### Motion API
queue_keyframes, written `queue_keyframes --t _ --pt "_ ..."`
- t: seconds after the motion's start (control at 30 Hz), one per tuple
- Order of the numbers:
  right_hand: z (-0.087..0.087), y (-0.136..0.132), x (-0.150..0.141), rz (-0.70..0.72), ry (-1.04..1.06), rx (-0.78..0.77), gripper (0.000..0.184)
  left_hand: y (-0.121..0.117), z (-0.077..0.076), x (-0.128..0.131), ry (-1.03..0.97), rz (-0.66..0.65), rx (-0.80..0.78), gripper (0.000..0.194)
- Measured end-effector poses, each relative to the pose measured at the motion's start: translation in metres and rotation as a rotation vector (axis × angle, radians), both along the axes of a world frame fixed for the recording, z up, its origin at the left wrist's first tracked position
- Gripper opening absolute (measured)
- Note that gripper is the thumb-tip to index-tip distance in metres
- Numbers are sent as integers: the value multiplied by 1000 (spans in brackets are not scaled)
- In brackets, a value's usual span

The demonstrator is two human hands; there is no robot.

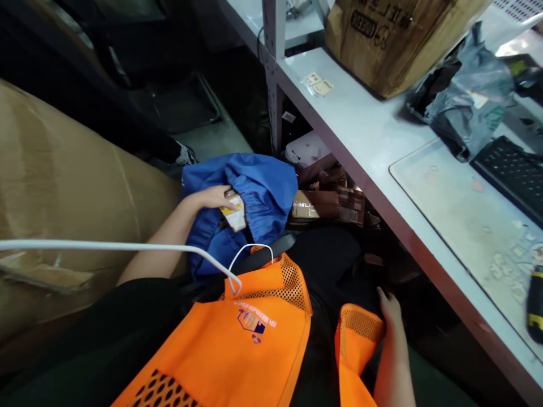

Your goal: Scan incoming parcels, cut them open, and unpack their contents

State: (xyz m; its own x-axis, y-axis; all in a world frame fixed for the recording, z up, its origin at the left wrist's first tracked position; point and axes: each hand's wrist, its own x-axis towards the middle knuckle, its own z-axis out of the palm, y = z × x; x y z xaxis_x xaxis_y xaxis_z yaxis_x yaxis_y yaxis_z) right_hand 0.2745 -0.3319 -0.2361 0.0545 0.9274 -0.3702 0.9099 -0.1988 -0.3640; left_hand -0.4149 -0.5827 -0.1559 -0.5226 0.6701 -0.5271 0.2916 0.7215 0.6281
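My left hand [212, 198] reaches down to a blue cloth bag [254, 192] on the floor and grips a small tan and yellow packet [235, 213] at the bag's opening. My right hand [389, 308] rests low by my lap under the table edge, fingers loosely bent, holding nothing that I can see. I wear an orange mesh vest [237, 350] with a logo. A white cable [106, 246] runs across in front of my chest.
A white table [365, 135] runs along the right with a brown cardboard box [394, 39], a grey plastic bag [470, 96], a black keyboard [513, 175] and a desk mat [462, 215]. Small boxes [326, 206] and a white device [307, 150] lie under it. A large brown bale [59, 186] stands left.
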Motion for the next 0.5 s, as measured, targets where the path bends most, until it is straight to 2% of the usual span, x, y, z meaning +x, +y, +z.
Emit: queue_keyframes --t 0.07,0.13,0.23,0.3,0.4,0.5 --pt "5 3 -8 31 65 -64 58 -27 45 -23 -87 -17 -61 83" --pt "18 5 -27 101 178 -91 60 -47 92 -37 -130 13 -71 82" --pt "58 -1 -72 221 383 -64 57 -53 149 -34 -140 74 102 81" --pt "96 -15 -110 301 542 -29 53 -31 172 -9 -156 98 309 85" --pt "154 -43 -165 469 879 -19 59 38 185 59 -234 52 538 95" --pt "193 -58 -202 470 1173 44 103 118 191 148 -399 -217 613 106"
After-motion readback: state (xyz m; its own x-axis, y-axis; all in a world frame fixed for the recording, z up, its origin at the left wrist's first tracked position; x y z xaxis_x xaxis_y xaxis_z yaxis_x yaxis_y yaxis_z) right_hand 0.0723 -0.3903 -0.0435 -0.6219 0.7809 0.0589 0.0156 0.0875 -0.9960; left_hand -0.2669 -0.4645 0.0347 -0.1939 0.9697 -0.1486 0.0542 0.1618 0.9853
